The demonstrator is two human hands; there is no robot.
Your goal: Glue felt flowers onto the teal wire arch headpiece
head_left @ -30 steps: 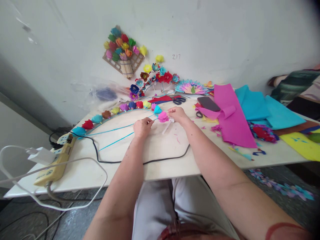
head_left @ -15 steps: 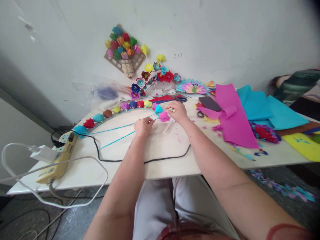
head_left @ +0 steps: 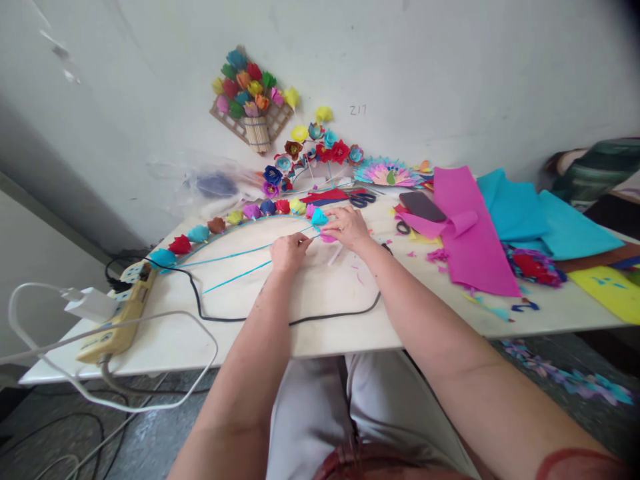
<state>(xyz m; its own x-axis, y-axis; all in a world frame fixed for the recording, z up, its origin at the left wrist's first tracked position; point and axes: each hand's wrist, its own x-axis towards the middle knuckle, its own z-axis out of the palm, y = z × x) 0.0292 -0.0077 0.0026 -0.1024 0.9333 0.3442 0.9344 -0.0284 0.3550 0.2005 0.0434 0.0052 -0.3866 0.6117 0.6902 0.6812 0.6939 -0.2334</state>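
Note:
On the table lies an arc of colourful paper flowers (head_left: 233, 217) strung along a thin blue stem, ending in a turquoise flower (head_left: 319, 217). My left hand (head_left: 289, 253) is closed in a pinch on a straight blue stem (head_left: 235, 276), whose free end points left. My right hand (head_left: 349, 228) has its fingers closed at a pink paper flower (head_left: 327, 237), just below the turquoise one. Most of the pink flower is hidden by those fingers. A pale white stick (head_left: 334, 255) shows under my right hand.
A yellow power strip (head_left: 113, 333) with white and black cables stands left. Scissors (head_left: 363, 199), a phone (head_left: 423, 206), pink paper (head_left: 475, 247) and blue paper (head_left: 520, 207) lie behind and right. A black cable (head_left: 330, 316) crosses the table's front.
My right hand has moved left and down, so its fingers now cover much of the pink flower. My left hand keeps its pinch on the blue stem. The view has shifted slightly.

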